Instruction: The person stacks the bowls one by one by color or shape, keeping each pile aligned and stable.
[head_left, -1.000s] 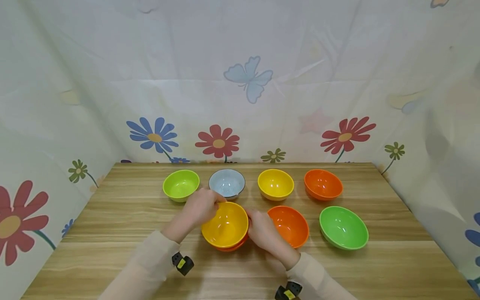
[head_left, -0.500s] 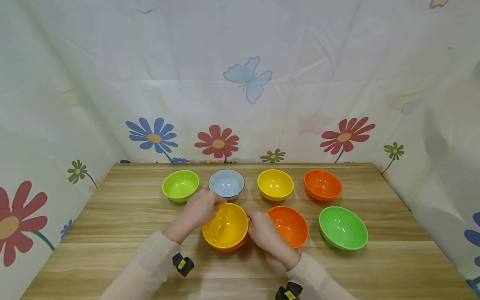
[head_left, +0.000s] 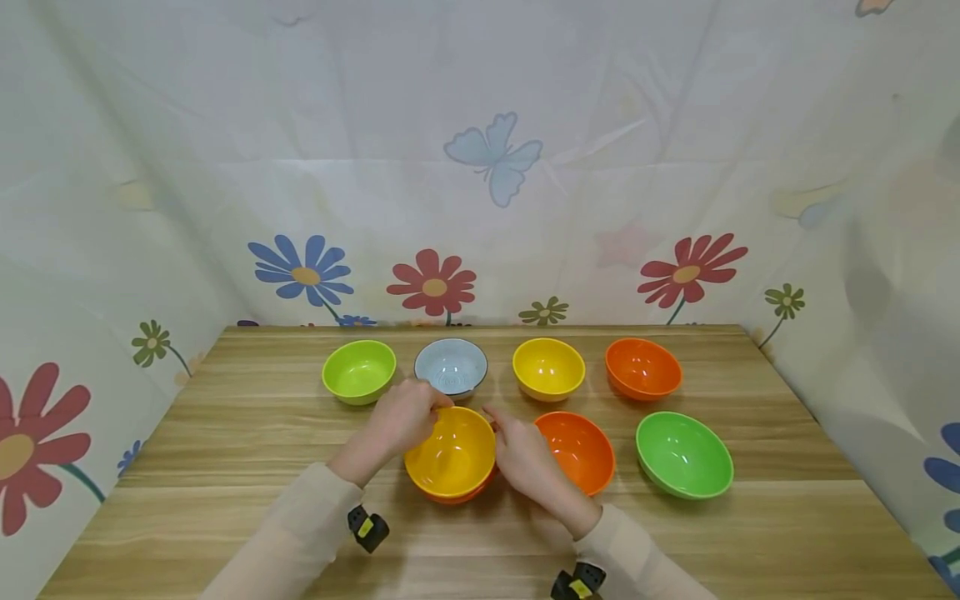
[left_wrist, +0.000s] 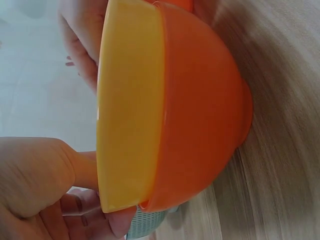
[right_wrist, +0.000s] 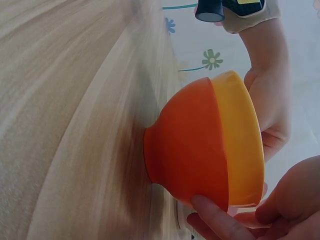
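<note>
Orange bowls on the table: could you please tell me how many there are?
3: one in the back row, far right; one in the front row, centre; one nested beneath the yellow bowl, mostly hidden.

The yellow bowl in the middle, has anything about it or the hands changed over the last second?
Hardly. The right hand has stretched its fingers further along the rim of the yellow bowl, which sits nested in an orange bowl. The left hand keeps its grip on the rim, and the other bowls have not moved.
</note>
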